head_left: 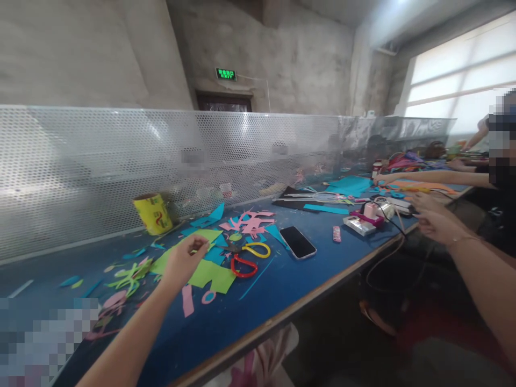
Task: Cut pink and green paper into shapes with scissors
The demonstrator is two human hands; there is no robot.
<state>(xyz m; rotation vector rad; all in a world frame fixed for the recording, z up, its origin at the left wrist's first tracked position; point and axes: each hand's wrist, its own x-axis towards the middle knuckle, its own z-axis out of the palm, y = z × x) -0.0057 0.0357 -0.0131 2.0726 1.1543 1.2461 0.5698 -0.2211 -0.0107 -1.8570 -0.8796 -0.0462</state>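
Fronting our blue counter (282, 285), a wooden edge (306, 299) borders open room; over green paper (215, 278), our left hand (189, 258) pinches narrowly; our right hand (433, 223) hangs near the edge, grip unclear; scissors (238, 250) lie just right of the left hand.

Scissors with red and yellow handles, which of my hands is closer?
Left. Your left hand is just left of the scissors, by the green paper; your right hand is farther off, right of the phone.
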